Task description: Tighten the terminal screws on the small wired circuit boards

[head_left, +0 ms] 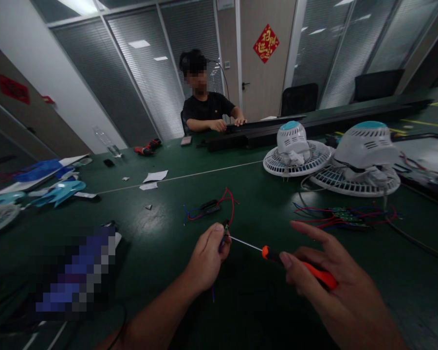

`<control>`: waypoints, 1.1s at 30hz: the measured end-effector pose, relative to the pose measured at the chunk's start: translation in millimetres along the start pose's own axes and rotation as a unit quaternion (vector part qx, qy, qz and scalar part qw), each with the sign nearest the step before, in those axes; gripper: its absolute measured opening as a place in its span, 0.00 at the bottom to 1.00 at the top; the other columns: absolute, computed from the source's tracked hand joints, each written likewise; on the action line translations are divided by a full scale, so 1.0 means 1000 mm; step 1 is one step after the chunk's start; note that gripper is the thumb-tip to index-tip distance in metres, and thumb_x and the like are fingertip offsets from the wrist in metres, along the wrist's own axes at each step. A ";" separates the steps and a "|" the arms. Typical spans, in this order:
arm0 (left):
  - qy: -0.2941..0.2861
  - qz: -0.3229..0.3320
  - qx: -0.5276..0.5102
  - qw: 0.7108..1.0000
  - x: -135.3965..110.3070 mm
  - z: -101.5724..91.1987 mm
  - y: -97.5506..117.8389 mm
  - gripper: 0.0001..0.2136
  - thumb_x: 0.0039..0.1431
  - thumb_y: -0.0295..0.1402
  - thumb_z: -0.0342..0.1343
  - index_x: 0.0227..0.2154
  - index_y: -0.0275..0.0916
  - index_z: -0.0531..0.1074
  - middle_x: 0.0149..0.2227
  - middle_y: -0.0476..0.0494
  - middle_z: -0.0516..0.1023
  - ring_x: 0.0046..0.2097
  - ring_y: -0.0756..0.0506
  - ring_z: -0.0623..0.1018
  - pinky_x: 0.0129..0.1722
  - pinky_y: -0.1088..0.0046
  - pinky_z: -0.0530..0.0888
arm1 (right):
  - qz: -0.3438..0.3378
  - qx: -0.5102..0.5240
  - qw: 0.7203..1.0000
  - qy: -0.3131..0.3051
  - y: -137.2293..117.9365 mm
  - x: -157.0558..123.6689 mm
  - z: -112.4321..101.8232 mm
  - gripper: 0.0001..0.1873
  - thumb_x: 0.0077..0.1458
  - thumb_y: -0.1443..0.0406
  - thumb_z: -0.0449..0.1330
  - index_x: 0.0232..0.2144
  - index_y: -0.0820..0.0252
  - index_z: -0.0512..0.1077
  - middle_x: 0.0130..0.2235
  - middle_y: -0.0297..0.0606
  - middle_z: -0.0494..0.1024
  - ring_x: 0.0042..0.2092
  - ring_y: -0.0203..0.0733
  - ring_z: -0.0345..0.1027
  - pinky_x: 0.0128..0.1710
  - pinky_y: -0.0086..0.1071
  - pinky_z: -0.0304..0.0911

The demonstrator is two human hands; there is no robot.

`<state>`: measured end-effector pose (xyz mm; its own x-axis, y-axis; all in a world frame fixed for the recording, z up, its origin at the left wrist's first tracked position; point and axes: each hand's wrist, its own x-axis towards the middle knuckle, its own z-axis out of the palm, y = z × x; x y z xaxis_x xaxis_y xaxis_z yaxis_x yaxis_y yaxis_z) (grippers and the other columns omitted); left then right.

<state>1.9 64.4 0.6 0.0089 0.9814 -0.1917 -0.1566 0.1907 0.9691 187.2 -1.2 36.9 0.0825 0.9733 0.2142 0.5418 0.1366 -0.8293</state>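
— Open room?
— Table (156,272) extends left of the left grip (206,257); circuit boards (346,216) lie beyond the right grip (328,287).
— Contents?
— Left pinches a wired part (226,227) at its fingertips; right holds the screwdriver (272,254), tip at that part.

From a distance I have the left hand (208,253) in a tight pinch, its thumb (215,235) laid over curled fingers, the bare forearm (164,304) slanting up from below. Apart from it on the right, my right hand (336,277) grips thumb against curled fingers, index finger (316,232) extended toward the left hand.
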 end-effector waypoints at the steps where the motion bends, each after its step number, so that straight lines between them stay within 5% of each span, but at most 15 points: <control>1: 0.000 0.000 0.000 1.000 0.000 0.000 0.001 0.16 0.49 0.46 0.53 0.23 0.36 0.68 0.22 0.52 0.64 0.23 0.53 0.65 0.20 0.81 0.61 | 0.001 -0.004 1.000 0.001 0.000 0.000 0.000 0.22 0.54 0.55 0.52 0.50 0.57 0.57 0.20 0.26 0.73 0.21 0.35 0.68 0.20 0.27 0.63; 13: -0.012 0.000 0.022 1.000 -0.002 0.000 0.004 0.15 0.53 0.43 0.51 0.23 0.36 0.68 0.18 0.54 0.61 0.19 0.55 0.60 0.17 0.80 0.57 | 0.058 0.028 0.997 -0.045 0.001 -0.004 0.000 0.24 0.59 0.53 0.42 0.52 0.59 0.59 0.16 0.28 0.69 0.17 0.36 0.65 0.15 0.29 0.60; 33: -0.023 0.004 0.032 0.999 -0.003 0.001 0.007 0.15 0.54 0.43 0.49 0.22 0.36 0.67 0.18 0.55 0.60 0.18 0.55 0.59 0.17 0.80 0.56 | -0.021 -0.028 0.999 0.001 -0.002 0.000 -0.001 0.22 0.56 0.56 0.50 0.50 0.57 0.56 0.19 0.26 0.70 0.22 0.37 0.68 0.20 0.28 0.62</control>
<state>1.9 62.6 7.6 0.0544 0.9827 -0.1772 -0.0943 0.1818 0.9788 186.8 -1.7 39.1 0.0606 0.9667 0.2485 0.5900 0.1661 -0.7901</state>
